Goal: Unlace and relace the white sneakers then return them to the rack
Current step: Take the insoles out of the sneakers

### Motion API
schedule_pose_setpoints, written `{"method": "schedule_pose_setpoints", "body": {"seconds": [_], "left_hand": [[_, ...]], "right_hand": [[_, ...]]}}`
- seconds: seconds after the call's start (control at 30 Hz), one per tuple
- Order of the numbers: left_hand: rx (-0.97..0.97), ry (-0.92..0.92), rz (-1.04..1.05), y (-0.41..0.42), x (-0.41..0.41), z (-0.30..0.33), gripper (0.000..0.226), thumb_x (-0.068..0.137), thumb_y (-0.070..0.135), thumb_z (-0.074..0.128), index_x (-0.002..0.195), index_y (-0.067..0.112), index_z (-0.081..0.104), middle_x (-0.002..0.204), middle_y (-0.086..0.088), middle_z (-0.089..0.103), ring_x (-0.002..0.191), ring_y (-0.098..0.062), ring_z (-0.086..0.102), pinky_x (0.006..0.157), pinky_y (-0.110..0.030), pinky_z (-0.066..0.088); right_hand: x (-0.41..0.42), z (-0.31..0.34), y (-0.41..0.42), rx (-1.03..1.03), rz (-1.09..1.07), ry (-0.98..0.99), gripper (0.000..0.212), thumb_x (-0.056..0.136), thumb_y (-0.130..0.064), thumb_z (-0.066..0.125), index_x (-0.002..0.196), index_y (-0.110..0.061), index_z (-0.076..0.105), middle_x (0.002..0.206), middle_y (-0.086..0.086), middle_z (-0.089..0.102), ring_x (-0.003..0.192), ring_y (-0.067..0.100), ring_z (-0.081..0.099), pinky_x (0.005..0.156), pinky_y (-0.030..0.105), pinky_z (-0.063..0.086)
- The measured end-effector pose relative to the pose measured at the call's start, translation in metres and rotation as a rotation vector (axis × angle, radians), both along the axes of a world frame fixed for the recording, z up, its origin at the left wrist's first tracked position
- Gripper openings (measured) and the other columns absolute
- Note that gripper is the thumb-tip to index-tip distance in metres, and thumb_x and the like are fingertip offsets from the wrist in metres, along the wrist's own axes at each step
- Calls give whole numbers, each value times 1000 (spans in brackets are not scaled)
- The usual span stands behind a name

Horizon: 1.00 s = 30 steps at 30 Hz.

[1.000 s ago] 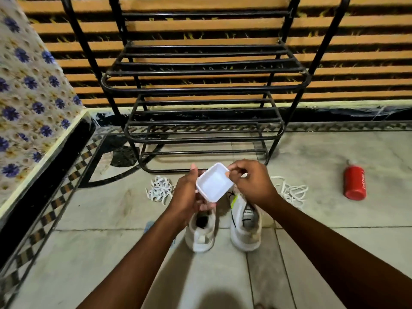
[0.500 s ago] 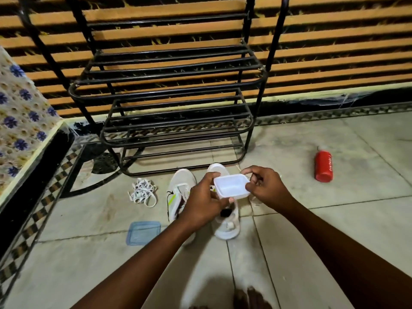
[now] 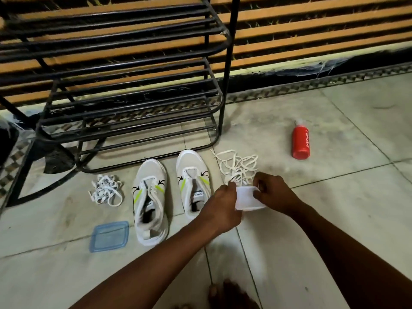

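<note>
Two white sneakers with green stripes stand unlaced on the floor, toes toward the black metal rack [image 3: 138, 101]: the left sneaker [image 3: 150, 197] and the right sneaker [image 3: 192, 177]. One loose white lace [image 3: 106, 190] lies in a pile left of them, another lace [image 3: 237, 166] lies right of them. My left hand [image 3: 223, 206] and my right hand [image 3: 274, 195] grip a small white plastic container [image 3: 247, 199] from either side, low over the floor beside the right sneaker.
A blue container lid [image 3: 110, 236] lies on the tiles left of the left sneaker. A red bottle [image 3: 301, 140] lies on its side at the right. A slatted wall runs behind the rack. My foot [image 3: 231, 295] shows at the bottom edge.
Both hands have carried the white container down and to the right, from above the sneakers to beside the right lace pile. The view has swung right and closer to the floor.
</note>
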<state>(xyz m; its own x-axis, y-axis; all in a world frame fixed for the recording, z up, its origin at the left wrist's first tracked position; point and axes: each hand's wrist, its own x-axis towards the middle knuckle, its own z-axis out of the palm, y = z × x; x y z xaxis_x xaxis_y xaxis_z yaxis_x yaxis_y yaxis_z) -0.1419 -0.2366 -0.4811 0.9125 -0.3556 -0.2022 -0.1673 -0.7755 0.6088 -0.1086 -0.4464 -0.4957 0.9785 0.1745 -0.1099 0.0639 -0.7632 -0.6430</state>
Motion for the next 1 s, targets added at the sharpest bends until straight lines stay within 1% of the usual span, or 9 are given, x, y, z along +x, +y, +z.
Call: {"method": "schedule_pose_setpoints", "body": {"seconds": [0.13,0.33,0.5,0.6,0.7,0.77,0.83,0.9,1.0], "left_hand": [[180,67,-94,-20,-1,-14,57,90,25,69,136,10,40,130,-15,51,118,-40,57,90,-44,52],[233,74,-136,-27,3,-31,66,83,23,75,138,15,39,138,-6,41,121,-34,56,90,-46,54],[218,149,-153,-19,16,-24,82,76,32,87,142,11,44,141,-9,42,128,-28,50,98,-33,45],[197,39,-116,-12,40,-12,51,82,36,80,123,17,57,128,-13,57,121,-33,58,94,-35,50],[212,-148,-23,-13,69,-1,31,90,20,67,118,13,57,123,-15,54,114,-38,58,90,-46,53],[247,-151,14,-15,91,-1,43,89,15,64,130,12,50,129,-16,47,117,-41,55,94,-53,53],[299,-35,8,-18,107,-8,57,88,20,68,138,13,43,134,-17,45,123,-43,53,101,-52,50],[317,93,-29,-23,112,-17,64,86,29,74,139,13,42,135,-18,47,127,-42,52,105,-47,48],[244,117,7,-34,105,-29,57,87,28,73,135,13,46,134,-17,44,123,-38,56,102,-41,49]], "right_hand": [[-9,-22,-16,-58,-24,10,16,78,-14,69,81,-22,55,61,-6,57,58,11,56,58,33,46],[-11,-40,-25,-122,23,-25,11,83,-24,64,88,-20,55,69,-4,61,67,24,62,59,38,50],[-10,-46,-29,-45,40,8,22,87,-39,71,88,-21,58,63,-4,61,62,12,59,60,35,48],[-3,-46,-28,-31,-21,-78,27,89,-47,67,89,-22,59,65,-6,60,63,12,58,61,35,48],[11,-48,-24,-26,-20,-197,28,88,-32,70,108,-15,63,95,3,59,78,21,61,75,39,53],[27,-51,-21,-60,-12,-151,50,86,-24,74,131,-10,57,121,12,56,105,30,61,94,41,51],[45,-51,-14,-103,3,-84,66,84,-25,78,141,-7,51,135,18,52,122,35,54,106,42,44],[57,-50,-2,-145,77,-65,61,80,-22,79,135,-6,57,131,22,57,122,39,52,105,44,43],[62,-50,17,-178,161,-104,34,74,-9,73,107,-2,65,105,22,63,101,41,57,86,40,45]]}}
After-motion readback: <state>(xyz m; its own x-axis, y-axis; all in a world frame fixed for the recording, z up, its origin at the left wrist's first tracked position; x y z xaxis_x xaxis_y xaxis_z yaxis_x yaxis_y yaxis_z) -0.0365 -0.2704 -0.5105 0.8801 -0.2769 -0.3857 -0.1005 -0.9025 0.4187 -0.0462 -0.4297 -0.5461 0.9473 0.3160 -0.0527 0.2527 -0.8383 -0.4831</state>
